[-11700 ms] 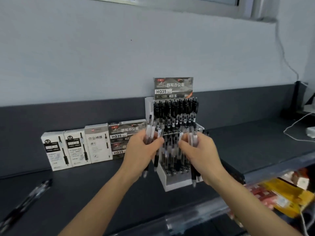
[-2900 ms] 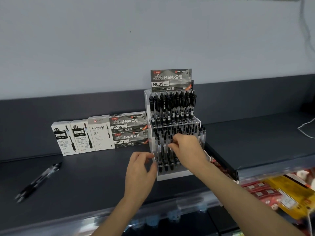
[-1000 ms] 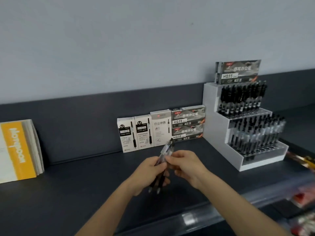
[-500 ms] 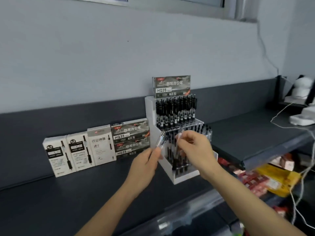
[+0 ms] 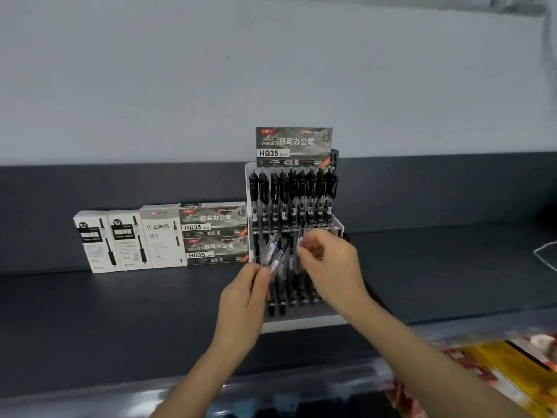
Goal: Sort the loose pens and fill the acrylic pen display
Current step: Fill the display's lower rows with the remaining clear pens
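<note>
Pen boxes [image 5: 159, 236] stand just left of the display [image 5: 301, 325], and both hands block its lower tier. In front of it, the left hand [image 5: 241, 300] grips several clear, black-tipped pens [image 5: 275, 251]; the right hand [image 5: 331, 263] pinches a single pen [image 5: 299, 241].

We seem to be in a stationery shop: a tiered acrylic pen display [image 5: 301, 324] packed with pens [image 5: 294, 191] under an HQ35 header card [image 5: 294, 146], sealed pen boxes [image 5: 162, 236] lined along the dark shelf's [image 5: 120, 312] back edge, and packaged goods [image 5: 497, 366] below its front right corner.
</note>
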Motion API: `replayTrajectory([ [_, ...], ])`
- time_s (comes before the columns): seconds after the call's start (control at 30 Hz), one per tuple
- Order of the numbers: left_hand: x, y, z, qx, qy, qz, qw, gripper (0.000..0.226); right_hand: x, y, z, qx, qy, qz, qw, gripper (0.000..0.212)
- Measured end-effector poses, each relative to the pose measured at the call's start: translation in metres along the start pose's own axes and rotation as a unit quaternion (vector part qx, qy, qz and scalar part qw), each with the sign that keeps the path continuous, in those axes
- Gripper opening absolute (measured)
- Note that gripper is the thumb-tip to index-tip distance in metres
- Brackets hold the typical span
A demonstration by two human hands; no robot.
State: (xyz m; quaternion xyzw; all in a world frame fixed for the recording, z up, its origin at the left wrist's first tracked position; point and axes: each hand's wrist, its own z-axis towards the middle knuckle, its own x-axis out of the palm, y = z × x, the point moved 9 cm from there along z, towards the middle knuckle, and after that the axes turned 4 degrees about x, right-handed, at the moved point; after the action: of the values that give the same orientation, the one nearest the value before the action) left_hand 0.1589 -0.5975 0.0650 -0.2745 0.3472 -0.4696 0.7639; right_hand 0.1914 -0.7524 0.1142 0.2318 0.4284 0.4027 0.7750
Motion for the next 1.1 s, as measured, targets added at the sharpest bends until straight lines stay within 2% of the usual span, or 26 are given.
replayTrajectory([
  [0.13, 0.0, -0.003, -0.008, -0.02, -0.017, 0.008, 1.0, 0.03, 0.018, -0.012, 0.003, 0.006, 0.048, -0.038, 0.998, 0.007],
  [0.23, -0.003, 0.0, -0.009, -0.038, -0.019, 0.019, 0.999, 0.028, 0.027, -0.022, 0.0, 0.02, 0.068, -0.065, 0.995, 0.016],
  [0.53, -0.005, 0.0, -0.009, -0.02, 0.033, 0.02, 0.999, 0.018, 0.02, -0.033, 0.0, 0.087, 0.034, -0.063, 0.994, 0.013],
  [0.73, -0.007, 0.0, -0.009, -0.017, 0.051, 0.027, 0.998, 0.017, 0.023, -0.021, -0.016, 0.035, 0.019, -0.097, 0.994, 0.013],
  [0.83, -0.007, 0.001, -0.012, -0.016, 0.06, 0.03, 0.998, 0.017, 0.019, -0.024, -0.017, 0.056, 0.003, -0.086, 0.995, 0.012],
  [1.0, -0.007, 0.004, -0.014, -0.02, 0.063, 0.029, 0.997, 0.018, 0.023, -0.028, -0.015, 0.075, 0.044, -0.111, 0.99, 0.013],
  [1.1, -0.006, 0.004, -0.016, -0.015, 0.074, 0.025, 0.997, 0.018, 0.008, -0.031, -0.022, 0.104, 0.004, -0.088, 0.991, 0.016],
])
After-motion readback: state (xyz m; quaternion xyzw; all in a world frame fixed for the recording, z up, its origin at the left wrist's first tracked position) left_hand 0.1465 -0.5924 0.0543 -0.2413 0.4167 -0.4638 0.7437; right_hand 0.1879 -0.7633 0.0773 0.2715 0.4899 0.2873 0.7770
